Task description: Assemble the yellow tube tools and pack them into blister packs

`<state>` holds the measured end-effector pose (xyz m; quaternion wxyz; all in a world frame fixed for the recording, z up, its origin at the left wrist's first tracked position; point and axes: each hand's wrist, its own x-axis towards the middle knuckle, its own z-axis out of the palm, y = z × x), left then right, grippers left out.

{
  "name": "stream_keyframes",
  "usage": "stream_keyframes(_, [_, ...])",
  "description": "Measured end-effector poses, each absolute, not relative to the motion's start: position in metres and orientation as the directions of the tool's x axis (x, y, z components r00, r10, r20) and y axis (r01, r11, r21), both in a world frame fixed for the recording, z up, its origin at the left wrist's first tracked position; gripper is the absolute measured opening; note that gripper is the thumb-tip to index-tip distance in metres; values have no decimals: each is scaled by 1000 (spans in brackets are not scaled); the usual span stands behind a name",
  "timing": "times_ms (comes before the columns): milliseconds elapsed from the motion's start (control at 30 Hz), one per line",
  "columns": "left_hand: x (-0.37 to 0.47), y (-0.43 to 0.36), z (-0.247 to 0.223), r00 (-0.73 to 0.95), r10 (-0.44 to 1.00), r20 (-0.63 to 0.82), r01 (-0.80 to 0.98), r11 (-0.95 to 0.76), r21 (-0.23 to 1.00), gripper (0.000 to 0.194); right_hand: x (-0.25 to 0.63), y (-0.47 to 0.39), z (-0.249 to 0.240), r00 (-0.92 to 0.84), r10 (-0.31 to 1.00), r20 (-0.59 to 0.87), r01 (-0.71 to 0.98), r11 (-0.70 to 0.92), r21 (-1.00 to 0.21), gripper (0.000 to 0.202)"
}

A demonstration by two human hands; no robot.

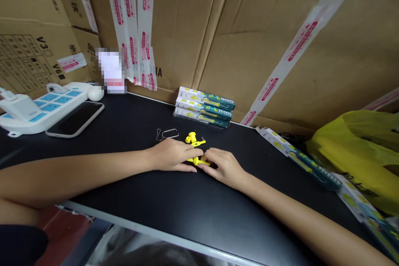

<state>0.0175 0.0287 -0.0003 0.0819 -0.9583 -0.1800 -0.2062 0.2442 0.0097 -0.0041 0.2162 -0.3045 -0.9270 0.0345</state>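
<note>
Between my two hands lies a yellow plastic piece [195, 161] with a round collar, low over the black table [187, 208]. My left hand [174, 156] has its fingers wrapped round the left end of the piece. The fingers of my right hand [222, 166] are closed on its right end. Just beyond them are a yellow cap-like part [192, 136], a small yellow ring [188, 139], a flat yellow part [198, 144] and a small spring [203, 139]. Bent metal wires [170, 133] lie behind my left hand.
Stacked boxes [204, 108] stand against the cardboard wall [264, 29]. On the left are a phone [76, 119] and a white power strip [46, 104]. More boxes [299, 158] and a yellow bag [352, 149] lie on the right.
</note>
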Motion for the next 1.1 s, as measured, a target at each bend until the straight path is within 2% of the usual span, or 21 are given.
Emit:
stream_keyframes(200, [20, 25, 2, 904, 242, 352, 315, -935, -166, 17, 247, 9, 3, -721, 526, 451, 513, 843, -163, 20])
stream_keyframes(367, [21, 26, 1, 907, 212, 364, 272, -954, -124, 10, 230, 18, 21, -686, 512, 516, 538, 835, -115, 19])
stream_keyframes(467, [21, 28, 2, 911, 200, 360, 260, -957, -126, 7, 200, 33, 38, -777, 462, 428, 519, 855, 19, 21])
stream_keyframes(600, [22, 29, 2, 926, 151, 345, 227, -955, -191, 19, 149, 62, 55, -901, 342, 266, 406, 879, 248, 19])
stream_keyframes(733, [22, 28, -1, 932, 149, 330, 237, -939, -247, 26, 107, 83, 54, -951, 272, 145, 304, 904, 299, 23])
stream_keyframes(900, [22, 26, -1, 910, 127, 395, 252, -925, -283, 23, 80, 88, 47, -960, 278, 39, 269, 874, 405, 17])
stream_keyframes(1100, [23, 26, -1, 874, 108, 474, 277, -912, -303, 19, 69, 78, 59, -918, 373, -136, 301, 877, 375, 19])
